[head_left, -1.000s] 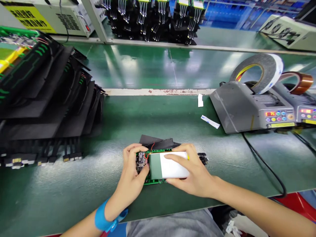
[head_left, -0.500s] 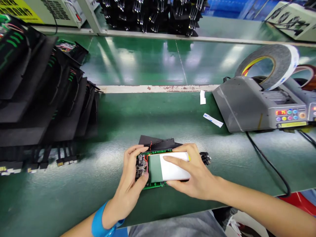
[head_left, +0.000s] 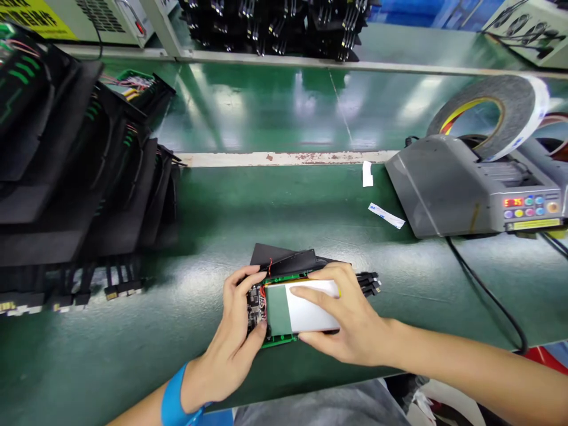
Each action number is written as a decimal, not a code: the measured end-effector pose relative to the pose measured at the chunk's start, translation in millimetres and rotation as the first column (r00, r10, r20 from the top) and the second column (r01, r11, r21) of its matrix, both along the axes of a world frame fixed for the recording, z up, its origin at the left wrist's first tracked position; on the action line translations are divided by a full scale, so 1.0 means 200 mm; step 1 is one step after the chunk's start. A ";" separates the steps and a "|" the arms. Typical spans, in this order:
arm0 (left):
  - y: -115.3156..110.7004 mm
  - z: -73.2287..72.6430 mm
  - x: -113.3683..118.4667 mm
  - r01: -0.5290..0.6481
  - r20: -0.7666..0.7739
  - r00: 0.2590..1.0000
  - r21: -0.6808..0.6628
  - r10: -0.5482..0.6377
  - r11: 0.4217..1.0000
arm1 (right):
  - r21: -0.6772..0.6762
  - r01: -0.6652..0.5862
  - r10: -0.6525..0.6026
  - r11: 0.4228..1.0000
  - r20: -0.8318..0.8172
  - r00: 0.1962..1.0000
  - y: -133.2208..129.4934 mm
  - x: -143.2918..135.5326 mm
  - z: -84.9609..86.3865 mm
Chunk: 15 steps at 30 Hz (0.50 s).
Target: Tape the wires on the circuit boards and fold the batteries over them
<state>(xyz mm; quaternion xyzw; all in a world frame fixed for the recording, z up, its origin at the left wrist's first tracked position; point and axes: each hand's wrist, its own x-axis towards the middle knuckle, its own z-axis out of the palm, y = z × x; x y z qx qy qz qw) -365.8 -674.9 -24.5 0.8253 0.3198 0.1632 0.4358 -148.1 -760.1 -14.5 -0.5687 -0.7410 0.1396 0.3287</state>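
Note:
A flat white battery pack (head_left: 313, 313) with a green band lies over a circuit board (head_left: 255, 305) set in a green frame (head_left: 281, 341). My left hand (head_left: 237, 331) grips the board's left end, fingers at the far edge and thumb at the near edge. Across the battery spreads my right hand (head_left: 350, 316), its index finger lying on the white face, its thumb at the near edge and other fingers at the far edge. Thin red wires run beside the battery's left end. Behind it sit black panels (head_left: 284, 260), and black cable ends (head_left: 369, 283) stick out to the right.
Black cased units (head_left: 89, 195) are stacked at left. A grey tape dispenser (head_left: 448, 189) with a large tape roll (head_left: 492, 115) stands at right, its cable (head_left: 488, 296) trailing forward. Two white strips (head_left: 386, 216) lie beside it. A raised shelf (head_left: 266, 112) runs behind.
The near edge of the battery and frame has shifted slightly toward me, with both hands still on them. The view has also moved a little.

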 end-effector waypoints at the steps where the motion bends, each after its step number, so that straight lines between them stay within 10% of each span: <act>1: 0.00 0.00 0.01 -0.009 0.014 1.000 0.012 0.009 1.000 | 0.007 0.014 -0.014 1.000 0.004 1.000 0.00 -0.01 0.00; 7: -0.03 0.00 0.04 -0.078 -0.003 0.997 0.120 0.079 0.990 | 0.058 0.036 -0.040 0.998 0.072 0.997 0.01 -0.02 -0.01; 15: -0.01 0.00 0.04 0.021 -0.129 0.992 0.227 0.009 0.974 | -0.192 -0.101 0.161 0.976 0.326 0.932 -0.01 0.03 0.01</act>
